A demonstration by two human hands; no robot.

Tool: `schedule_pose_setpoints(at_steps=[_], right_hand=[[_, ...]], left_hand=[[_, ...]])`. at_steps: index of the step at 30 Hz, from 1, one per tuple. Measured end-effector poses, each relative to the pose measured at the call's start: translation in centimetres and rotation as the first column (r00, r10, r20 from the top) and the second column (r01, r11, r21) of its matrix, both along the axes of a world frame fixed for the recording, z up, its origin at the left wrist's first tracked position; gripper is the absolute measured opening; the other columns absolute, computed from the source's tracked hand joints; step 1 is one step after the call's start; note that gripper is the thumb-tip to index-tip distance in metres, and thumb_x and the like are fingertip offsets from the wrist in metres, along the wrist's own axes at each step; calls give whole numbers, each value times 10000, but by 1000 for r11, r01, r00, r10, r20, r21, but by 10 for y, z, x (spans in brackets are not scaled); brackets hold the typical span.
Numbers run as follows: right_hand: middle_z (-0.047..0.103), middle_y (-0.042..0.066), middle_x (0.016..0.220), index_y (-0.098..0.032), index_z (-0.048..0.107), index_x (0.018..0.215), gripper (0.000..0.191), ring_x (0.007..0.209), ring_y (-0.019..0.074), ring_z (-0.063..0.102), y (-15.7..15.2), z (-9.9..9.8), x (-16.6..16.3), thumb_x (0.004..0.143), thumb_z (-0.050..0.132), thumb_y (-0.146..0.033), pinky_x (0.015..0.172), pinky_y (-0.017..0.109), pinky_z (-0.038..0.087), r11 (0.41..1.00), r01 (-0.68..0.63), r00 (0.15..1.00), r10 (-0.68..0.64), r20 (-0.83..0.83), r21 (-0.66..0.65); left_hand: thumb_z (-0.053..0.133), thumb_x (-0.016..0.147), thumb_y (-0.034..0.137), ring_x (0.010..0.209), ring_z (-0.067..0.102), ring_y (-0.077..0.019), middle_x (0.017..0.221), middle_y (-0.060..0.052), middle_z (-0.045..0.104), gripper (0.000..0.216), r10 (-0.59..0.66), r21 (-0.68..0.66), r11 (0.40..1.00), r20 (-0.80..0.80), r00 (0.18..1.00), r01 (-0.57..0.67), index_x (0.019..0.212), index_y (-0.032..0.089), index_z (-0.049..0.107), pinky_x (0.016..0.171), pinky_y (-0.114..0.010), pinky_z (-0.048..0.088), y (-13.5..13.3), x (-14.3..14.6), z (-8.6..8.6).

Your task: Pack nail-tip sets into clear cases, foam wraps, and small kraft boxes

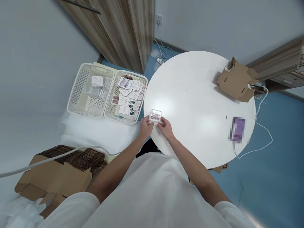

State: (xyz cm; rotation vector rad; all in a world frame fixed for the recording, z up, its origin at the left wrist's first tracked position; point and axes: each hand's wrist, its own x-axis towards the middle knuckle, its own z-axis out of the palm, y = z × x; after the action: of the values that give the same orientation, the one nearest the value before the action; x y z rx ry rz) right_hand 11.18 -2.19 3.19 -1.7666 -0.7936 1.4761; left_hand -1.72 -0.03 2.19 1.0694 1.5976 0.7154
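Forearms (pixel 190 162) angled inward, left hand (pixel 145 127) and right hand (pixel 166 129) half-curled, pinching clear case (pixel 155 116)

**Grey Walls (pixel 213 22) Above a Blue Floor (pixel 273 177)**

Plain walls rise at 10 and 1 o'clock, the latter with a dark skirting (pixel 174 46) and, at 12, a socket (pixel 159 19). Toward 11 stands a tall cabinet (pixel 118 28) in streaky brown wood grain; a similar unit (pixel 277 60) sits between 2 and 3. A round white table (pixel 190 82) spreads toward 3, its top catching soft glare (pixel 210 125). Blue flooring shows at 4 and 12.
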Motion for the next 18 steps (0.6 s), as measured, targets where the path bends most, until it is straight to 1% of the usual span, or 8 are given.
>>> schedule_pose_setpoints(at_steps=[6, 10, 14, 18], right_hand=[[463, 73, 1218, -219, 423, 1243, 568, 983, 167, 549, 11, 1, -5, 697, 575, -248, 874, 321, 462, 998, -4, 1000, 5, -9, 70], [442, 81, 1216, -215, 422, 1243, 584, 990, 175, 536, 12, 0, -6, 683, 586, -249, 870, 330, 462, 998, -15, 1000, 14, 20, 64], [418, 81, 1220, -239, 376, 1268, 652, 987, 179, 525, 11, -2, -7, 660, 610, -263, 853, 346, 463, 999, -24, 997, 21, 69, 48], [414, 74, 1203, -256, 368, 1260, 661, 956, 170, 522, 10, -3, -9, 649, 621, -276, 848, 358, 457, 997, -50, 993, 44, 106, 58]], left_hand=[[571, 710, 200, 1023, 500, -193, 1177, -108, 439, 499, 18, 39, 999, 43, 999, -20, 1196, 198, 457, 833, -338, 471, 8, -1, -6], [575, 704, 194, 1058, 489, -202, 1205, -110, 439, 529, 35, 44, 998, 63, 997, -37, 1215, 209, 438, 861, -354, 451, 6, 0, -8], [583, 701, 194, 1074, 478, -204, 1220, -105, 442, 600, 22, 39, 999, 87, 996, -26, 1263, 235, 376, 871, -372, 442, 5, -2, -9], [586, 706, 200, 1082, 476, -204, 1229, -103, 438, 646, 0, 41, 999, 100, 995, -4, 1294, 246, 323, 878, -377, 438, 5, -3, -10]])
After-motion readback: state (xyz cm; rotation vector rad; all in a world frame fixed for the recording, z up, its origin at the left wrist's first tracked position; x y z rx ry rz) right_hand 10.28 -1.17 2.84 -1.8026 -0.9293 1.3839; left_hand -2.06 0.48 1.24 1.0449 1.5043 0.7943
